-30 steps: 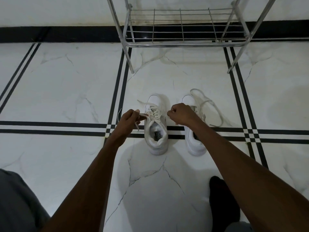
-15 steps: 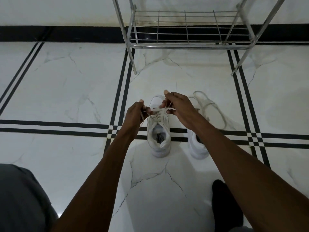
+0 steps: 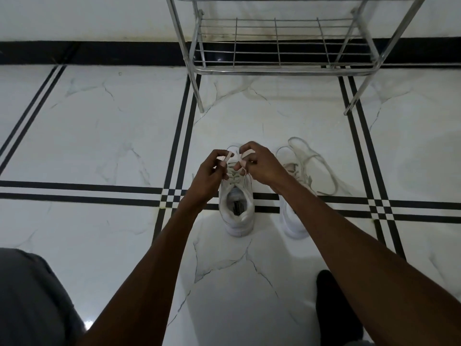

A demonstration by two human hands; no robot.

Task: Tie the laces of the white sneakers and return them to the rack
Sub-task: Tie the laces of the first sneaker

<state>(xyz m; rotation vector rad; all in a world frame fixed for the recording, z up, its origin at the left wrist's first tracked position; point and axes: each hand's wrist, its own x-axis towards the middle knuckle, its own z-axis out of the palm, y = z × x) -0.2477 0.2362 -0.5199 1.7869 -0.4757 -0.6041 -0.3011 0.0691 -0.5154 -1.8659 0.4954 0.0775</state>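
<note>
Two white sneakers stand side by side on the floor, toes pointing away from me. Over the left sneaker (image 3: 237, 216) my left hand (image 3: 212, 172) pinches one lace end, and my right hand (image 3: 259, 162) pinches the other; the laces (image 3: 235, 168) cross between my fingers above the tongue. Partly behind my right forearm sits the right sneaker (image 3: 294, 171), its loose laces (image 3: 321, 171) sprawled in loops on the tiles. The metal shoe rack (image 3: 282, 68) stands against the wall beyond the shoes, its lowest wire shelf bare.
White marble floor with black stripe lines (image 3: 79, 192). A black baseboard (image 3: 87, 52) runs along the wall. My grey-clad knee (image 3: 30, 295) fills the lower left and a dark-socked foot (image 3: 334, 308) rests at lower right.
My hands came together over the left sneaker from a pulled-apart position. The lace ends were drawn up and now cross between my fingers.
</note>
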